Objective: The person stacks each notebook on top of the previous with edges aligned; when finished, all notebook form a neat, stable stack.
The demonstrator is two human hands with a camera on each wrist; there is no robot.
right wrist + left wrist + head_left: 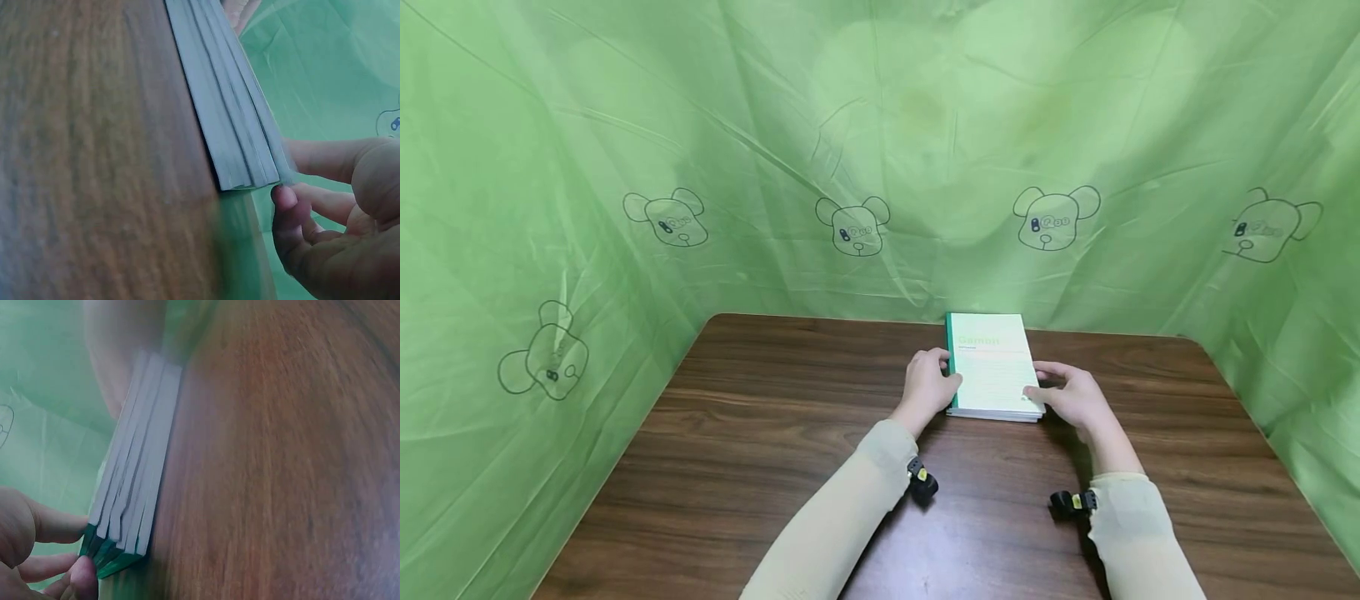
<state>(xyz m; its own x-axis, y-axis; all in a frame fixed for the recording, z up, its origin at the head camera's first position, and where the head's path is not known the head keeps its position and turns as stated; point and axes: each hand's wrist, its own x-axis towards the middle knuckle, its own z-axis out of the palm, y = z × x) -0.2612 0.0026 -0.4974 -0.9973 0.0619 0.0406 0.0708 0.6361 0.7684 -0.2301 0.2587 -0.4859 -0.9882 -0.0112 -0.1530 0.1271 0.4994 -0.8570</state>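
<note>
A stack of notebooks (pixel 991 367) with pale covers and green spines lies flat at the far side of the table. Its white page edges (pixel 134 462) show several volumes slightly out of line. At the green spine side, my left hand (pixel 927 383) holds the stack, thumb at the top edge and fingertips against the spines (pixel 119 561). On the opposite side my right hand (pixel 1070 397) grips it near the front corner, thumb over the top cover and fingers at the side. The right wrist view shows these fingertips (pixel 285 196) right at the uppermost notebook's edge.
The brown wood-grain table (pixel 760 467) stretches out on both sides and in front of the stack. A green curtain (pixel 760 150) with bear-head outlines hangs right behind the table's far edge and along its sides. A small black camera (pixel 922 482) sits on each wrist.
</note>
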